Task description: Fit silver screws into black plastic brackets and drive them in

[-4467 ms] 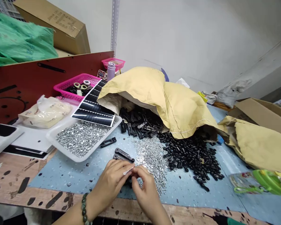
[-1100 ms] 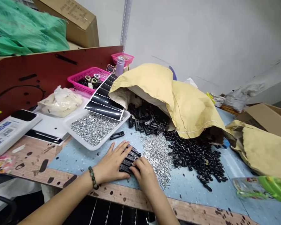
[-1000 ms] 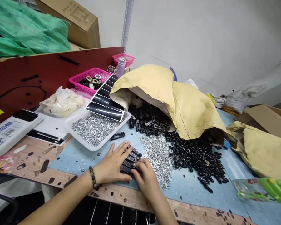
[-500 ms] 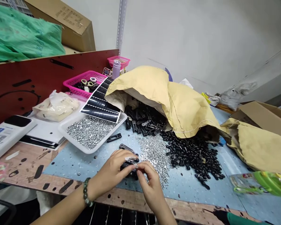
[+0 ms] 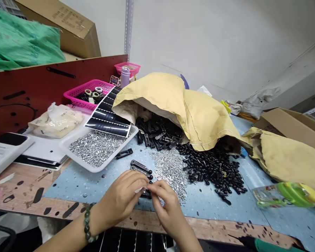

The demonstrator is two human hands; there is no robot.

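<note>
My left hand curls into a narrow grip around a thin pale sliver, its fingers bunched over it, and a green-beaded bracelet sits on that wrist. My right hand comes in from the other side, its fingertips pinched small at the sliver's end; I cannot tell whether they hold it too. Under both hands lies a dark metal piece, mostly hidden. Two flat black slotted link bars rest just beyond my fingers, one against the other, on the speckled blue mat near the counter's front wooden edge. A third black bar lies apart, just beside a white plastic tray heaped with small silver fasteners. To my right, a spill of tiny silver screws meets a heap of short black cylindrical sleeves. More black links spill from under a crumpled yellow kraft-paper sack. Toward the counter's far left, a pink plastic basket holds rolls of tape.
</note>
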